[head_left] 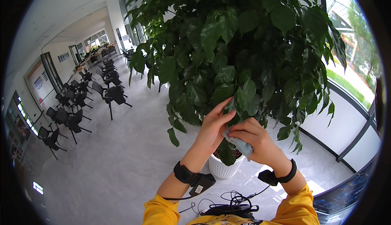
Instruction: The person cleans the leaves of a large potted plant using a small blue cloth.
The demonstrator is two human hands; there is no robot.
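A large leafy potted plant [224, 75] fills the upper middle, its drooping green leaves hanging over a white ribbed pot [224, 168] filled with brown pebbles. My left hand [215, 122] holds a dark green leaf [233, 112] between thumb and fingers at the plant's lower front. Just to the right, my right hand [253, 134] grips a crumpled light blue cloth [241, 145] close beneath that leaf. The cloth's upper end lies near the left hand's palm. Leaves and fingers partly hide where the cloth meets the leaf.
Black devices are strapped to both wrists, with loose black cables [238, 199] below. Rows of black chairs [113, 95] stand at left on the grey tiled floor. A low white panelled wall [323, 130] under a window runs along the right; a dark patterned surface [345, 191] curves at lower right.
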